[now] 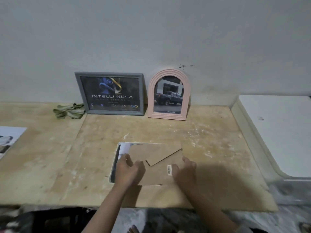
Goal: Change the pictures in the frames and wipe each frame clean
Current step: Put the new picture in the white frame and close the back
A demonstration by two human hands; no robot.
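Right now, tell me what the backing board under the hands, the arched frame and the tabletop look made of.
Backing board: matte brown fibreboard or thick card, judging by its cut stand flap. Arched frame: pale pink, ridged, likely moulded plastic or painted wood. Tabletop: raw plywood, unfinished, with pale scuffs.

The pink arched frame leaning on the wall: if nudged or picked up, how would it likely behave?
The pink frame stands near upright against the wall on a narrow base, so a nudge could probably tip or slide it on the board. It looks rigid, likely light. Its front reflects light, so it may be glazed and fragile.
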